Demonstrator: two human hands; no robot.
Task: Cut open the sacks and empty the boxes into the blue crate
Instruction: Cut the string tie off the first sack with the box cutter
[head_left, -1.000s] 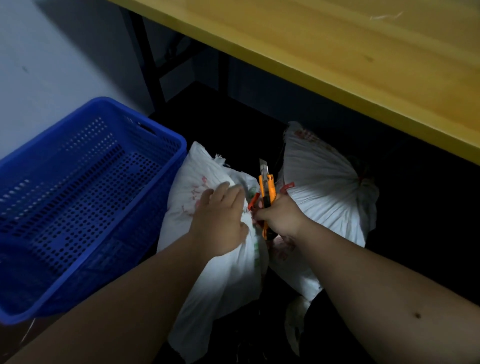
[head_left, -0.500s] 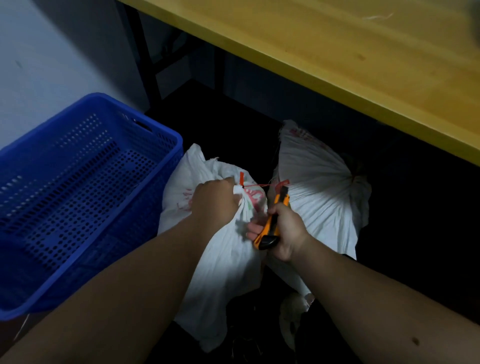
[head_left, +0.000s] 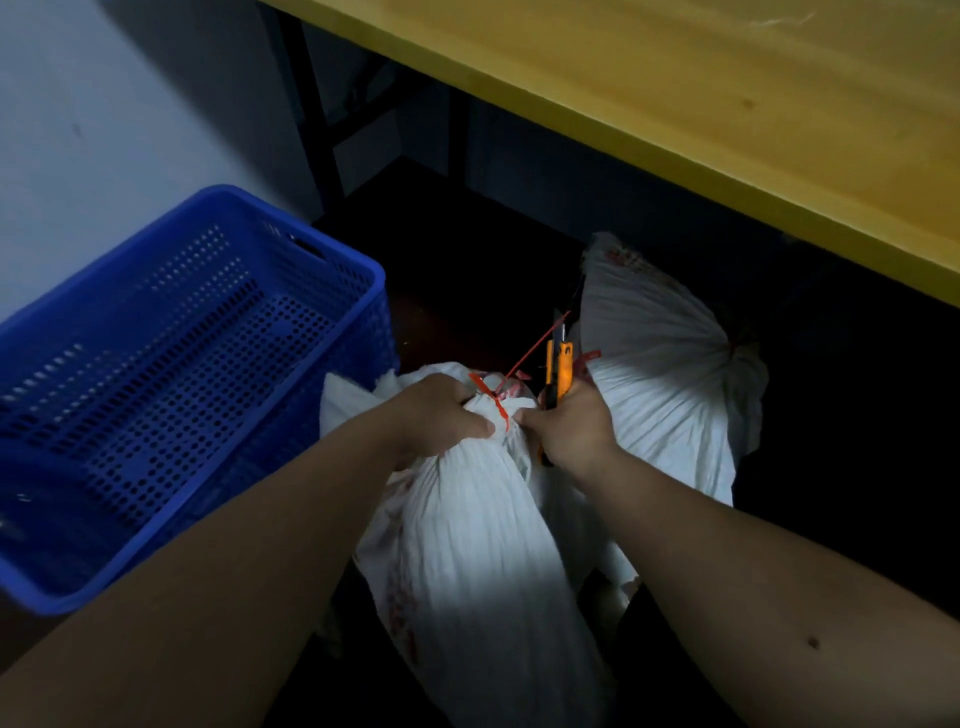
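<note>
Your left hand (head_left: 441, 415) grips the gathered neck of the near sack (head_left: 467, 530), which stands on the floor just beside the blue crate (head_left: 156, 384). Your right hand (head_left: 569, 428) is closed round the orange knife (head_left: 560, 374), blade up, at the red tie (head_left: 498, 400). The cloth looks soft and slack, the load probably heavy; hold below the tie. A second sack (head_left: 665, 374) lies behind, still tied.
</note>
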